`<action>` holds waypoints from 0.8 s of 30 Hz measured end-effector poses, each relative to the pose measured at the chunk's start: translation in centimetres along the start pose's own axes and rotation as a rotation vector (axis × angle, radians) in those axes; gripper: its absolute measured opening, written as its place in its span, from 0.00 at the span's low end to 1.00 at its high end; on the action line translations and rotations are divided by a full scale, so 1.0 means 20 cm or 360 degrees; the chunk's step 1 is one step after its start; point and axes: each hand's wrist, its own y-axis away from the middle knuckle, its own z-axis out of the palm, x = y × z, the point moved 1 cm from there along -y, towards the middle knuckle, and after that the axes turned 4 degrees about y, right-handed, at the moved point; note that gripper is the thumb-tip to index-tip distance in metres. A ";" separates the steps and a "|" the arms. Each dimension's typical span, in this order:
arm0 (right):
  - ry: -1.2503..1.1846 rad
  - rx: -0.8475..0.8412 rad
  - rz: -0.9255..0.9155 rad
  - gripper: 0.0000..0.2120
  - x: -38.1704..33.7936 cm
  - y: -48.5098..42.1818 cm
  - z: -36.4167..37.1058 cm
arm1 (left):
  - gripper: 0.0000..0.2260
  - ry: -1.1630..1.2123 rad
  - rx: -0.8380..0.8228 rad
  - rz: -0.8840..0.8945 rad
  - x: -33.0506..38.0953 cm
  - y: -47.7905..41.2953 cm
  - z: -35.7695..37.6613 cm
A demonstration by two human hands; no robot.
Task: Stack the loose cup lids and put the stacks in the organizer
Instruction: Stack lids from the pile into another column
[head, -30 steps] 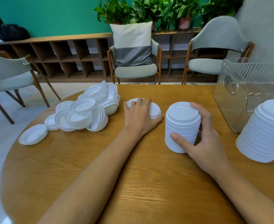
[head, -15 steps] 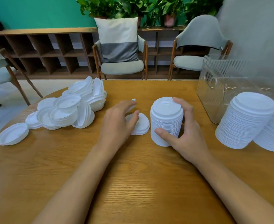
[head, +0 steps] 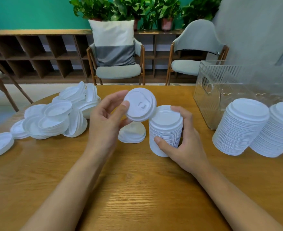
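Head view: cup lid [head: 140,105] poised by the top of the lid stack [head: 165,132].
The left hand [head: 104,120] pinches the cup lid, face tilted toward the camera, at ten o'clock from the stack's top (touching or just apart, I cannot tell); the right hand [head: 184,142] clasps the upright lid stack; the clear organizer [head: 220,97] stands at two o'clock.
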 end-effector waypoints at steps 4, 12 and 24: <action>-0.0068 -0.0008 -0.0040 0.35 -0.03 0.00 0.01 | 0.15 -0.0058 -0.0214 -0.0053 -0.01 0.03 0.06; -0.0206 0.0167 0.0012 0.36 -0.03 0.00 0.02 | 0.15 -0.0528 -0.0280 0.0074 -0.03 0.09 0.12; -0.0120 0.0121 -0.0036 0.33 -0.04 0.01 0.01 | 0.27 -0.0505 -0.0747 0.0013 -0.03 0.07 0.08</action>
